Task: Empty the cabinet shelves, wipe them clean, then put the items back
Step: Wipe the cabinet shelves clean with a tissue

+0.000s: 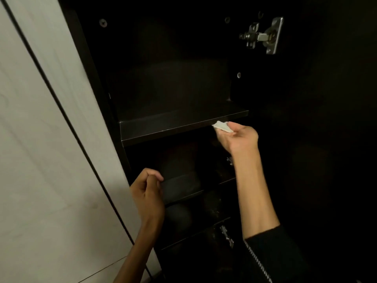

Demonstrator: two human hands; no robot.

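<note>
A: The right hand (237, 137) pinches a small white cloth (222, 126) between thumb and fingers, palm turned up, and holds it against the front right edge of the shelf (179, 123). The left hand (148, 193) is lower, fingers curled in on themselves with nothing in them that I can see.

B: What is the cloth like?

A: Crumpled, soft, pale; only a corner sticks out past the fingers. The shelf is a flat dark board with a square front edge and a dull sheen. The cabinet (163, 78) is the same near-black panel inside, dotted with round screw heads. A metal hinge (263, 36) gleams at the upper right.

B: And below?

A: Two more shelf edges show under the first, but the spaces between are too dark to tell what lies there. The right forearm crosses in front of them, and a black sleeve (273, 256) with a zip is cut off at the bottom.

B: Room to move?

A: The top shelf's surface lies open to the left of the cloth. A pale door (40, 160) closes off the left side, close by the left hand.
</note>
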